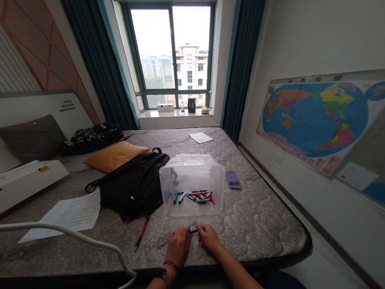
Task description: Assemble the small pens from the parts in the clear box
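Note:
Close together over the mattress, in front of the clear plastic bin, are both my hands. My right hand (208, 238) is closed in a pinch on a short black stick-like piece (193, 231), whose exact kind is too small to tell. My left hand (179, 244) is closed at the piece's other end; its fingertips are partly hidden. A small clear item (192, 224) shows just beyond the fingers. The bin (168, 205) lies on its side, its opening towards me, with several pens (204, 200) in red, teal, black and white loose inside. Left of my hands lies a red and black pen (142, 233).
A black backpack (134, 184) leans beside the bin, near an orange cushion (116, 156). Printed paper (70, 212) and a long white box (18, 184) lie left. A white cable (68, 230) crosses the lower left. The mattress edge (290, 258) runs along the right.

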Demonstrator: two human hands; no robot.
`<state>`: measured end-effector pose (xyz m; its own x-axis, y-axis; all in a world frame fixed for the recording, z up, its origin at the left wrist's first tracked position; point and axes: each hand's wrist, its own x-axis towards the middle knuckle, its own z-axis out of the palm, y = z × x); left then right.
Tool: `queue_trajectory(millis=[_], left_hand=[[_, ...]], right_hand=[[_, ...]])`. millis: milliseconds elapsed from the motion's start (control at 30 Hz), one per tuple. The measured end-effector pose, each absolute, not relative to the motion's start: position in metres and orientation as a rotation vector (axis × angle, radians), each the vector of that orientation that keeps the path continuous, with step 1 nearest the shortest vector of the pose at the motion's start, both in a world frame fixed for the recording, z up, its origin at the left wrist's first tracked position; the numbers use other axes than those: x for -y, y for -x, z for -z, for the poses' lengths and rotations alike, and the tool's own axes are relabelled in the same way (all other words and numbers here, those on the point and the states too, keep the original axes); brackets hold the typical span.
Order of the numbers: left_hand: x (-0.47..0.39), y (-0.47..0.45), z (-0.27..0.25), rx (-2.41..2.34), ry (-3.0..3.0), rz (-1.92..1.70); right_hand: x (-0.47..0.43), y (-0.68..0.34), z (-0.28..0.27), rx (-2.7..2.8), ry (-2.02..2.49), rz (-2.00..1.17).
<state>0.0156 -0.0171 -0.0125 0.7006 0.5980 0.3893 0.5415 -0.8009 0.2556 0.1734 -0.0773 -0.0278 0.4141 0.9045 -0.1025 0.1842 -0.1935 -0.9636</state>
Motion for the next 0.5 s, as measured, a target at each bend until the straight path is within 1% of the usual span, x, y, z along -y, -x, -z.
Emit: queue_trajectory(millis=[500], left_hand=[[0.0194,-0.0168,0.0091,-0.978,-2.759,-0.632]], right_hand=[[0.0771,-0.1738,0.0259,0.802,1.537,-0.984]])
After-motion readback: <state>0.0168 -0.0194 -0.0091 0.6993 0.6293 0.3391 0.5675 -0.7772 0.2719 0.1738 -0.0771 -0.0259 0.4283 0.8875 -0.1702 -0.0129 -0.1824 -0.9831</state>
